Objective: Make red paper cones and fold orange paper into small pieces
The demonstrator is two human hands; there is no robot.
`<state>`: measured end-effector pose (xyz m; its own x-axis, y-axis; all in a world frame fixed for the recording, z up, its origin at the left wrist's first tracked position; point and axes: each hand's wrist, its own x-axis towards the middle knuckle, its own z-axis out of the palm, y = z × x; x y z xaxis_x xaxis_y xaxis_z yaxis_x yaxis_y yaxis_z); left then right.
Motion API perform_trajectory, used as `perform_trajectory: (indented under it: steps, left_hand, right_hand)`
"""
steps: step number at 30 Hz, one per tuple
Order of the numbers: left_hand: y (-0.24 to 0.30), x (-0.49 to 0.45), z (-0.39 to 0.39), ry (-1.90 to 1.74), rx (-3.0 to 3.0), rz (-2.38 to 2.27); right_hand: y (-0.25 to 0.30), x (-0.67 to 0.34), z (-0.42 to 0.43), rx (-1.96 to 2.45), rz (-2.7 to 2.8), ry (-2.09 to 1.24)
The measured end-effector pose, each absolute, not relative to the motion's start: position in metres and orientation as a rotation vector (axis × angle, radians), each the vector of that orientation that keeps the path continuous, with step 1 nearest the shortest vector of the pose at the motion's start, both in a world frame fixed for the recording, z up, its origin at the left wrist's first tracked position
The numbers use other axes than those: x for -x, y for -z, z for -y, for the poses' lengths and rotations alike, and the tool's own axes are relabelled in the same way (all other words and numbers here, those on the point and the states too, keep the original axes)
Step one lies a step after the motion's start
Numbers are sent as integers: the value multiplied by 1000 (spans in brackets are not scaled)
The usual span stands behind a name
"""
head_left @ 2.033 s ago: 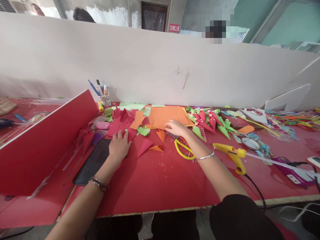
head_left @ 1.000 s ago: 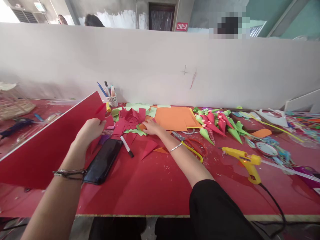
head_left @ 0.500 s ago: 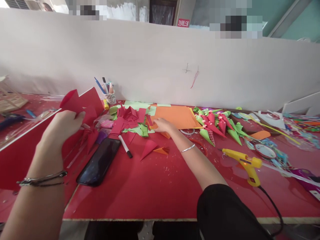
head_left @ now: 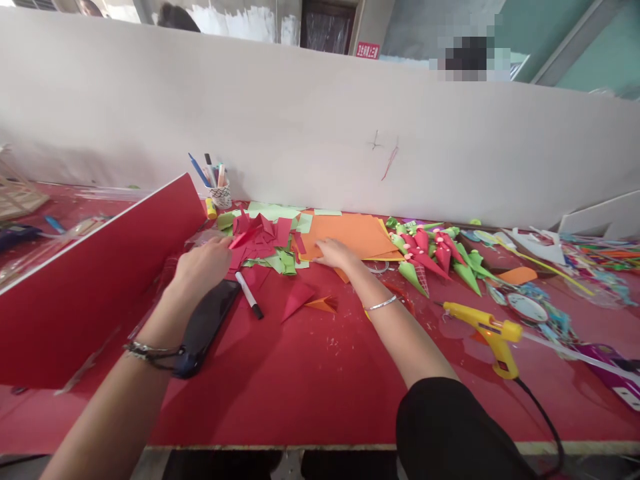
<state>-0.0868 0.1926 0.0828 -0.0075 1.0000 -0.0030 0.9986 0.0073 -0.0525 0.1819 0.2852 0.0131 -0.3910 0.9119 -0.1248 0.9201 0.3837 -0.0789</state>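
Note:
My left hand (head_left: 203, 263) reaches over the black phone (head_left: 207, 323) to the pile of red paper scraps (head_left: 260, 237). Its fingers are pinched on a red paper piece (head_left: 239, 238) at the pile's left edge. My right hand (head_left: 337, 253) lies flat, fingers stretched, on the near edge of the orange paper sheets (head_left: 353, 233). A black marker (head_left: 249, 295), a folded red triangle (head_left: 297, 299) and a small orange triangle (head_left: 323, 305) lie on the red table (head_left: 310, 387) between my arms.
A tilted red board (head_left: 95, 280) stands at the left, a white partition (head_left: 320, 133) behind. A pen cup (head_left: 220, 193) sits at the back. Green and red paper cones (head_left: 430, 257), a yellow glue gun (head_left: 493, 333) with its cord and craft clutter fill the right. Scissors (head_left: 400, 297) show partly under my right forearm.
My left hand, which held a red cone raised at the left, has dropped back to the red scrap pile. My right hand shifted slightly right and flattened on the orange sheets.

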Motion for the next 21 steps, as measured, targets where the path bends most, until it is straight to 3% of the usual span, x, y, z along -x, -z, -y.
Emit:
perform_trajectory:
  steps: [11,21]
  left_hand:
    - [-35,58,-189,-220,2093,2201]
    - [-37,51,-197,-257,2077,2296]
  right_hand:
    - [-15,-152,-268,-1912,-2363,167]
    - [-16,-133,-270,-2019,-2191,303]
